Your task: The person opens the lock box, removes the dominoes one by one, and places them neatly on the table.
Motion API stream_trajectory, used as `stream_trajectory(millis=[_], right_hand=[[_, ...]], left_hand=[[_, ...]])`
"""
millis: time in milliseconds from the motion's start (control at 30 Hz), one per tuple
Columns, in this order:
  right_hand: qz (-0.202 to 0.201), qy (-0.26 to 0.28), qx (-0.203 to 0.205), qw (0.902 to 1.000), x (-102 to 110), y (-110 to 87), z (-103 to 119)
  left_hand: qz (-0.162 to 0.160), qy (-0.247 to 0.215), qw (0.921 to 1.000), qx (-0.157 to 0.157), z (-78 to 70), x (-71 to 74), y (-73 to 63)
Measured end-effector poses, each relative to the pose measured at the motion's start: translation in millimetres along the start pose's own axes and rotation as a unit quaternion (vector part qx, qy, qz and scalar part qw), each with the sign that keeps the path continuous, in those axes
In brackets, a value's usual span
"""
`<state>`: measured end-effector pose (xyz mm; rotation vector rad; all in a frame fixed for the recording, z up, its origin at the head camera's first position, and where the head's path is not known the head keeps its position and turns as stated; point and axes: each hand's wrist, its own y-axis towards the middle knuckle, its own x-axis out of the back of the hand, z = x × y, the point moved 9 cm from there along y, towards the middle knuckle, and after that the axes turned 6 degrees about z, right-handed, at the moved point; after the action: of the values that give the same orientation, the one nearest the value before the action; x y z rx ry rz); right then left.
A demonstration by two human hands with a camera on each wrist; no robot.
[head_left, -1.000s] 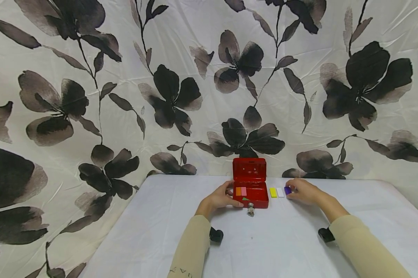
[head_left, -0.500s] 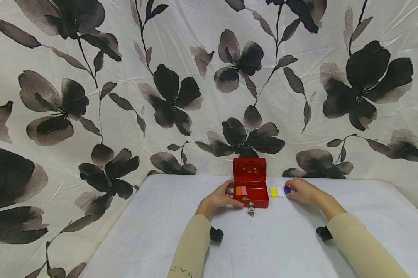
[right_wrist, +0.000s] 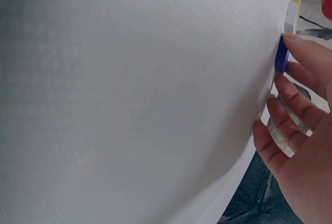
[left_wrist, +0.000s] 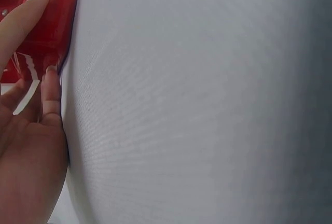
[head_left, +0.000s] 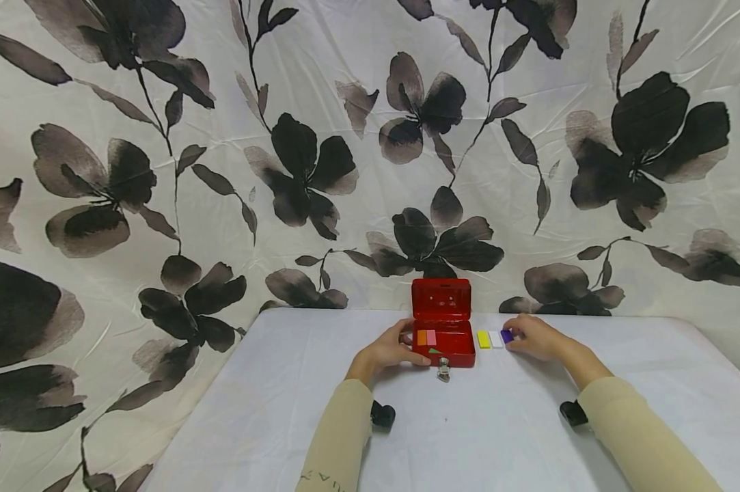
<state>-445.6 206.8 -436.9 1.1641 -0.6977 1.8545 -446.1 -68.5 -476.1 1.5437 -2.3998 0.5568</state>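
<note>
Purple block [head_left: 507, 336], slightly nearer the white block [head_left: 496, 339], right hand [head_left: 534, 338] pinching it

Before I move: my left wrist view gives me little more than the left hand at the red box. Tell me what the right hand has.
Observer: The right hand pinches a purple piece.
Operator: Name what lies between that and the red box.
Observer: A white piece and a yellow piece, the yellow one nearer the box.
Operator: Report the box's contents.
Observer: Orange piece and pink piece side by side, something green nearer the front.
</note>
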Motion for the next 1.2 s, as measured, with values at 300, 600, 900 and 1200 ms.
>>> stream_trajectory(millis=[300, 600, 900, 1200], right_hand=[[-0.002, -0.002, -0.001, 1.0, -1, 0.3, 0], [0.0, 0.002, -0.005, 1.0, 0, -0.8, 2], [-0.006, 0.002, -0.01, 0.9999, 12, -11.5, 11], [-0.023, 0.014, 0.021, 0.9994, 23, -10.3, 37]], left_hand=[[0.003, -0.01, 0.9999, -0.003, 0.2, -1.4, -0.8], [0.004, -0.013, 0.9999, -0.004, 2.3, -1.0, -0.1], [0.009, -0.009, 0.9999, -0.006, 1.2, -1.4, -0.4], [0.01, -0.02, 0.9998, -0.002, -0.2, -1.4, 1.3]])
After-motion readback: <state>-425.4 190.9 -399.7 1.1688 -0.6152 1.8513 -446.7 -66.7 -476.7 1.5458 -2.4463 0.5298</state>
